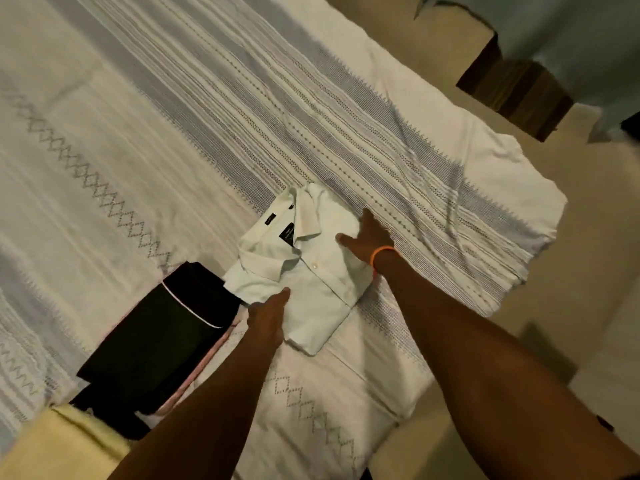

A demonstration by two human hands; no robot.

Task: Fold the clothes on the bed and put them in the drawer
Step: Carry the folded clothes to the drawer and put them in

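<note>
A folded white collared shirt (304, 268) lies on the bed near its front right part, collar toward the upper left. My left hand (268, 318) grips the shirt's near left edge, thumb on top and fingers hidden under the cloth. My right hand (367, 239), with an orange band on the wrist, holds the shirt's far right edge, thumb on the fabric and fingers tucked beyond it. A folded black garment (162, 337) with a thin white trim lies to the left of the shirt, over a pink piece. A pale yellow cloth (59, 441) sits at the bottom left.
The bed (173, 133) carries a white cover with grey stripes and zigzag stitching. A dark wooden piece of furniture (516, 91) stands on the beige floor at the upper right, partly under a light blue cloth (568, 32).
</note>
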